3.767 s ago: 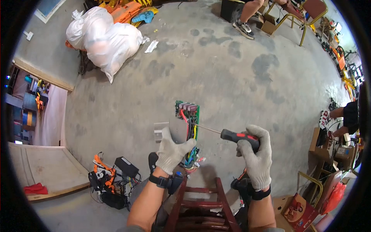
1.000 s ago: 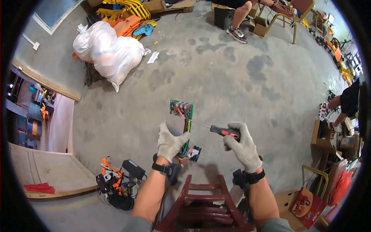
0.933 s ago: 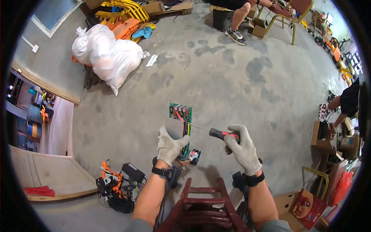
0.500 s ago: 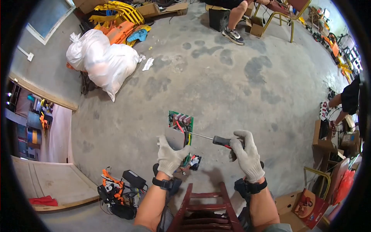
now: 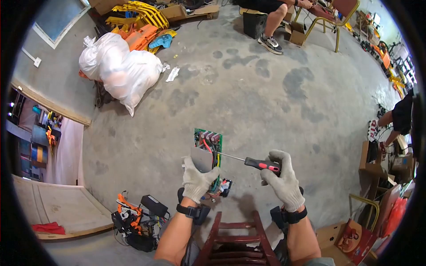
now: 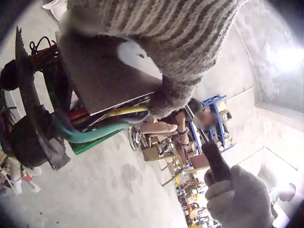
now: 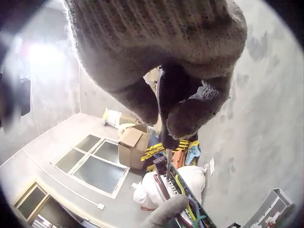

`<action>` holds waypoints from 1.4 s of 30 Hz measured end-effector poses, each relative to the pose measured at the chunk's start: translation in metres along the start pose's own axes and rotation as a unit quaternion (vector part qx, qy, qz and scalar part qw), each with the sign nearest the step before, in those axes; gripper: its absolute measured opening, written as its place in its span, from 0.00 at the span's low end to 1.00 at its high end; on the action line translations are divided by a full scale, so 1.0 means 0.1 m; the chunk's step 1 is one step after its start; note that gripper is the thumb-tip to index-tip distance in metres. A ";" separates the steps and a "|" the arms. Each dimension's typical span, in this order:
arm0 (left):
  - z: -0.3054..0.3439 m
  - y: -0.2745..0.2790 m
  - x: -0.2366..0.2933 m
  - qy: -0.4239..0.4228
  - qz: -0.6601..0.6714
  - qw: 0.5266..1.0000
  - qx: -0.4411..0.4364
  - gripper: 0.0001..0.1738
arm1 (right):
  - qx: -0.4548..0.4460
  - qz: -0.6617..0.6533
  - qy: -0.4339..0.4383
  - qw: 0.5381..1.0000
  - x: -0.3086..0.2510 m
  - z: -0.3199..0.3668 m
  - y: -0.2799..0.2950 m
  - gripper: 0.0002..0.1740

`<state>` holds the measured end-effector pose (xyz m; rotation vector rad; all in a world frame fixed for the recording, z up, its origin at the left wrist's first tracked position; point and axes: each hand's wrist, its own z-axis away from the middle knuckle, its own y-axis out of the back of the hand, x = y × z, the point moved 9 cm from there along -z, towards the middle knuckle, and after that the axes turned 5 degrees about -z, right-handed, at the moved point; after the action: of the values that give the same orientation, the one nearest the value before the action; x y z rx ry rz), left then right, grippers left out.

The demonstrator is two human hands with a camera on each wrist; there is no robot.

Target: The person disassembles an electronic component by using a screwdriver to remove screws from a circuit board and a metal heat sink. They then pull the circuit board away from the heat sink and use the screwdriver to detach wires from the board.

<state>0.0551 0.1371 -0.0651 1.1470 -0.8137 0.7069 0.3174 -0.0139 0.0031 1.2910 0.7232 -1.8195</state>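
Head — left hand (image 5: 198,181) holds board (image 5: 210,144); right hand (image 5: 284,182), screwdriver (image 5: 256,163).

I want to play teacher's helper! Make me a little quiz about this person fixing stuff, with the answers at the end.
1. Which hand holds the screwdriver?

2. True or false: the left hand is bare.

3. Pick one. What colour is the circuit board?
A. Purple
B. Green
C. White

Key:
1. The right hand.
2. False; it wears a knitted glove.
3. B.
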 end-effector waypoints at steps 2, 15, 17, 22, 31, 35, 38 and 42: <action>0.00 0.01 0.05 -0.007 -0.017 1.000 0.008 0.45 | -0.004 -0.002 0.033 0.999 -0.06 -0.01 -0.01 0.29; -0.05 -0.11 -0.12 0.013 0.005 1.000 -0.021 0.44 | 0.002 0.021 0.007 1.000 0.06 -0.10 0.07 0.29; -0.01 -0.06 -0.07 0.010 -0.031 0.999 -0.001 0.46 | -0.005 0.004 -0.033 0.999 0.10 -0.09 0.06 0.30; -0.02 -0.08 -0.02 -0.026 -0.052 0.998 -0.014 0.40 | 0.010 0.060 0.005 0.998 0.09 -0.06 0.06 0.30; 0.01 -0.02 0.12 -0.070 -0.108 0.991 0.030 0.41 | 0.016 0.064 -0.062 0.996 0.17 -0.09 0.12 0.33; -0.02 -0.04 0.00 -0.046 -0.086 0.995 0.016 0.40 | 0.008 0.035 0.002 0.999 0.10 -0.06 0.09 0.32; -0.01 -0.03 -0.04 -0.003 -0.074 0.997 -0.002 0.47 | 0.000 0.028 -0.012 1.000 0.10 -0.08 0.10 0.33; -0.01 -0.04 -0.07 0.002 -0.070 0.997 0.014 0.55 | 0.009 0.033 -0.079 0.996 0.14 -0.06 0.08 0.33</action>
<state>0.0544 0.1370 -0.0734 1.2155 -0.7141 0.6048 0.3242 -0.0174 -0.0123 1.1528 0.5743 -1.8543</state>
